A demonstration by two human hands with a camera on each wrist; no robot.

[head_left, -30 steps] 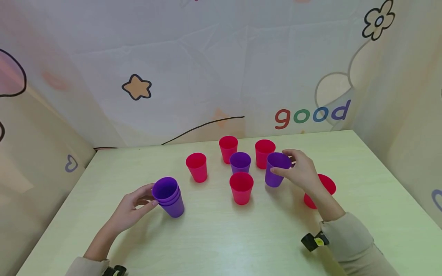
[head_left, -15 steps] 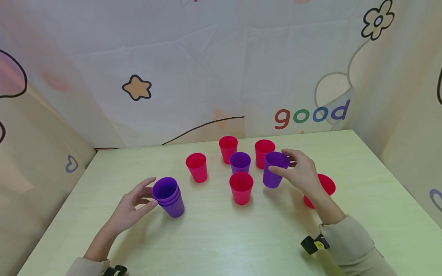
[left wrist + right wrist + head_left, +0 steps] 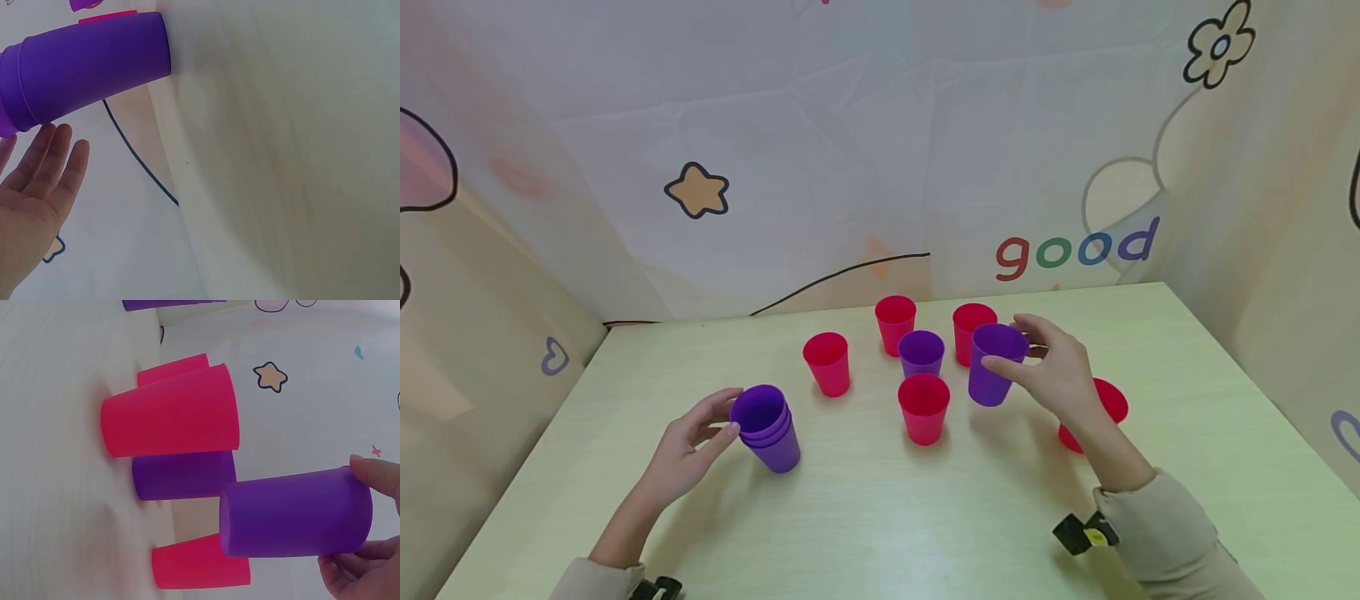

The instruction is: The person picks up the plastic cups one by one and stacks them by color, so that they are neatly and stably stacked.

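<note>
My right hand (image 3: pixel 1054 367) pinches a purple cup (image 3: pixel 989 385) near its rim, thumb on one side and fingers on the other. In the right wrist view this cup (image 3: pixel 294 515) is off the table, apart from the surface. A stack of nested purple cups (image 3: pixel 777 450) stands upright on the left. Beside its upper rim my left hand (image 3: pixel 681 458) lies with fingers loosely extended; in the left wrist view the fingers (image 3: pixel 72 172) look fairly straight at the stack (image 3: pixel 94 65). Whether the thumb touches the rim, I cannot tell.
Red cups stand upright at the left (image 3: pixel 828 371), back (image 3: pixel 895 329), back right (image 3: pixel 966 342) and front middle (image 3: pixel 924 417). A purple cup (image 3: pixel 921 350) stands amid them. Another red cup (image 3: pixel 1112 398) is partly behind my right forearm. A printed curtain (image 3: pixel 820 167) backs the table (image 3: pixel 850 525).
My right hand has raised the purple cup a little and shifted it slightly left. My left thumb has moved up toward the stack's rim. The standing cups have stayed in place.
</note>
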